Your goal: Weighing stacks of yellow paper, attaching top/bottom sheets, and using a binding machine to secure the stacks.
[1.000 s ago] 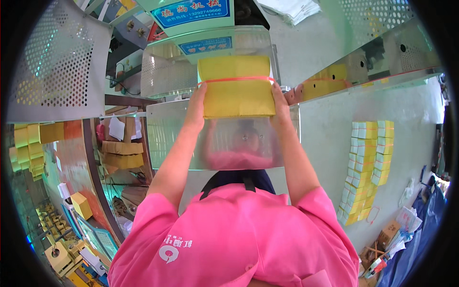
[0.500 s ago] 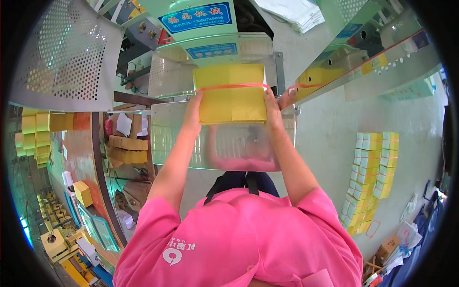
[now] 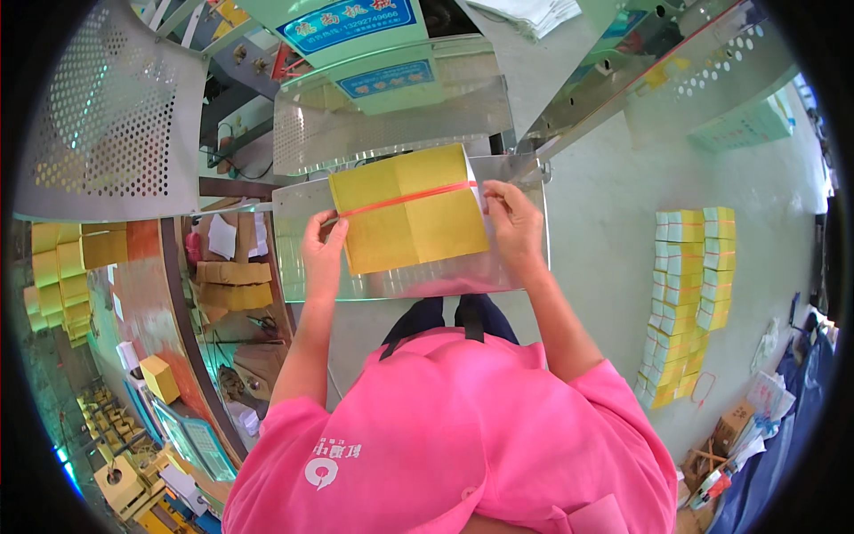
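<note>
A thick bundle of paper (image 3: 418, 231) with a creased yellow cover and white sheet edges sits tilted over the metal tray, its left side lower than its right. Around its middle runs a red strap (image 3: 409, 198). My left hand (image 3: 324, 245) holds the bundle's left edge, thumb and fingers closed where the strap wraps round. At the right edge, my right hand (image 3: 516, 221) has curled fingers against the white sheet edges by the strap's end. The fingertips' exact hold there is partly hidden.
A shiny metal tray (image 3: 302, 267) lies beneath the bundle, with a clear machine cover (image 3: 391, 125) beyond. Perforated metal guard (image 3: 116, 125) stands at left. Strapped yellow-and-white bundles (image 3: 680, 307) are stacked on the floor at right. A reddish workbench (image 3: 147, 294) runs along the left.
The bundle has come nearer to me and turned counterclockwise, away from the machine cover. Both hands have moved with it, the left further out to the left.
</note>
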A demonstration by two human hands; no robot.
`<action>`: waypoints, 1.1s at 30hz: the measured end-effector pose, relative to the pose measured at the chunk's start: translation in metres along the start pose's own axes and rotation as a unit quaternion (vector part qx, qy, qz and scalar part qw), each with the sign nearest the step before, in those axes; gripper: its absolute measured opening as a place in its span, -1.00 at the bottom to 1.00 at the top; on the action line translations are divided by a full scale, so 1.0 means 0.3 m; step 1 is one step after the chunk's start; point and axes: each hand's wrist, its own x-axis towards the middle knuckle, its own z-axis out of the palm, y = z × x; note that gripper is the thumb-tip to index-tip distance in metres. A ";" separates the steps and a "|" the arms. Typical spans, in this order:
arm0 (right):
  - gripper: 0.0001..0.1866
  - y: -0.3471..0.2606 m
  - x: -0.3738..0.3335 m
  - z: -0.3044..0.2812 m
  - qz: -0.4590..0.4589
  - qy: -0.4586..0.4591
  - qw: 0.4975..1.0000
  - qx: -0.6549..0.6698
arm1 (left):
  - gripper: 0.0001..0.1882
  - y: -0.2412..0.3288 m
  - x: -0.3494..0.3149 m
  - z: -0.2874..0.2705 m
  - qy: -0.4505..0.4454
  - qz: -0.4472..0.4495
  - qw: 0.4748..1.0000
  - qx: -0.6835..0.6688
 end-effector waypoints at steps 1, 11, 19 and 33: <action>-0.81 -0.017 0.016 0.007 -0.002 -0.015 1.000 0.002 | -0.73 -0.005 0.003 -0.001 -0.002 0.001 1.000 -0.003; -0.94 -0.041 0.091 0.011 -0.167 -0.095 0.960 -0.204 | -0.83 -0.034 0.021 -0.006 -0.054 -0.001 0.996 -0.069; -0.80 0.077 0.022 0.077 -0.049 0.003 0.993 -0.107 | -0.56 -0.209 0.214 -0.140 -0.062 -0.147 0.987 -0.033; -0.59 0.245 -0.520 -0.260 0.153 0.144 0.973 0.096 | -0.54 -0.040 -0.373 0.326 -0.222 -0.185 0.951 -0.112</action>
